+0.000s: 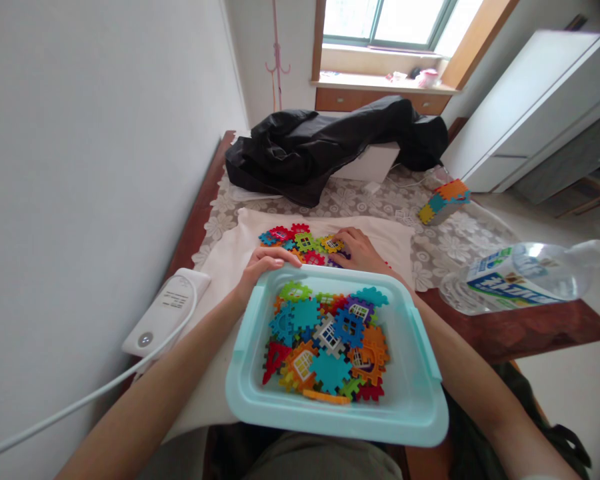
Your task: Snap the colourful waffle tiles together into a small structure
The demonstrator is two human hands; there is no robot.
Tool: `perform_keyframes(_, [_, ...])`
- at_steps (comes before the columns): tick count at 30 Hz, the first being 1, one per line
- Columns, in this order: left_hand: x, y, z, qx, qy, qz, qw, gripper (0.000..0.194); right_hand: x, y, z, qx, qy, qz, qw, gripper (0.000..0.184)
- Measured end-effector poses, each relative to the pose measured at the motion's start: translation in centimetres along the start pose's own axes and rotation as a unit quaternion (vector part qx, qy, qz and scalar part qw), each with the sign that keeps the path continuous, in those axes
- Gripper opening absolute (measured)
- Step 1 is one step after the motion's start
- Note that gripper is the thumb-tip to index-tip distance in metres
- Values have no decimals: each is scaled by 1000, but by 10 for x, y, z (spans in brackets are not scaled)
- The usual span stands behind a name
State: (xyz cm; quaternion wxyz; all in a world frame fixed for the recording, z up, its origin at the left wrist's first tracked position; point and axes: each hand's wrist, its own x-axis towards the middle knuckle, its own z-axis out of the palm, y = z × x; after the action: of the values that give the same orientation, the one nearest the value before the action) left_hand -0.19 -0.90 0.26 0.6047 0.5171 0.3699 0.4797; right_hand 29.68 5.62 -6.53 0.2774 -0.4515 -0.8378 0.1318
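Left hand [266,265] grips bin [330,427] — right hand [361,251] on tiles [304,241], grasp unclear from here
Likely light, stiff — pinch edges

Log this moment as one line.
left hand: at blue tub far rim | right hand: on loose plastic pieces beyond tub | tub: holds mixed pieces | under loose pieces: pale cloth

Pieces [331,373] in tub [340,427], bottle [517,279] at right

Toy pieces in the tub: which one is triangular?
The red piece at left in the tub; its outline tapers to a point, unlike the blocky toothed pieces around it.
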Motion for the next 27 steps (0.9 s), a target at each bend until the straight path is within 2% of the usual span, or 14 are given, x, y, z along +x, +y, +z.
perform_keyframes(4, [1,0,1,3,-2,7,1000,23,1,3,-1,30,-6,-6,1000,27])
perform_keyframes(9, [2,-1,2,4,-1,0,1000,24,1,1,-11,110,29,74,991,40])
perform_keyframes(13, [3,-2,2,1,-2,11,1000,23,3,-6,-26,289,29,96,952,43])
perform_keyframes(15, [3,-1,3,2,-5,8,1000,24,2,-10,-30,336,21,85,938,42])
perform_keyframes(17, [2,1,4,3,-6,3,1000,24,1,-13,-29,286,25,68,956,35])
perform_keyframes(20, [2,3,5,3,2,3,1000,24,-2,-12,-18,143,12,21,989,23])
perform_keyframes(23, [2,2,6,2,3,3,1000,24,-3,-7,-9,97,-35,-25,994,21])
perform_keyframes(27, [2,0,4,-3,3,3,1000,24,-4,-2,-8,101,-43,-40,993,14])
